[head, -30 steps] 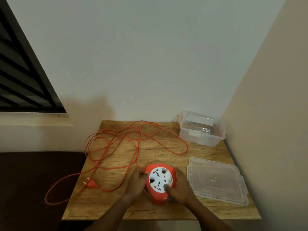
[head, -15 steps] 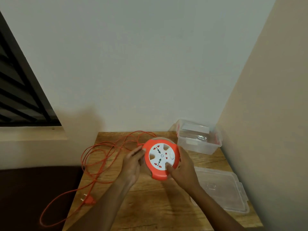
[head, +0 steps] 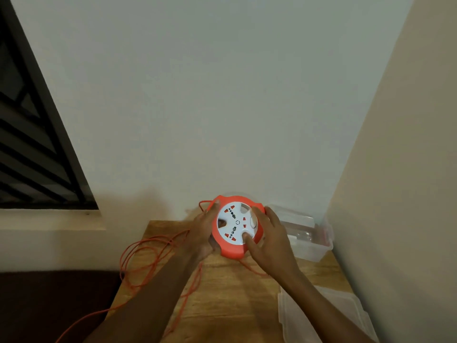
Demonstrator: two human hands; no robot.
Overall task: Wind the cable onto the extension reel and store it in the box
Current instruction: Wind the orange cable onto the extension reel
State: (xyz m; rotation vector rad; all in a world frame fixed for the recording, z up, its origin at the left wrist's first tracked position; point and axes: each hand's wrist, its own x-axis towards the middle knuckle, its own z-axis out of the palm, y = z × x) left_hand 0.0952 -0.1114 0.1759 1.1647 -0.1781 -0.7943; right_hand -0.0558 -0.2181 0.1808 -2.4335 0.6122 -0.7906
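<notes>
The orange extension reel [head: 233, 252] with its white socket face is lifted above the wooden table [head: 232, 303], tilted toward me. My left hand [head: 202, 233] grips its left rim. My right hand [head: 268, 240] holds the right side, with the thumb pressed on the white face. The loose orange cable [head: 148, 256] trails from the reel in loops over the table's left part and off its left edge. The clear plastic box [head: 306, 240] stands open at the table's back right corner.
The box's clear lid [head: 321, 315] lies flat on the table's front right. Walls close in behind and on the right. A dark barred window [head: 32, 149] is on the left, with a dark surface [head: 49, 305] below beside the table.
Both hands have lifted the reel off the table's front and raised it up and away from me. The cable loops have been dragged along, and the camera has tilted upward.
</notes>
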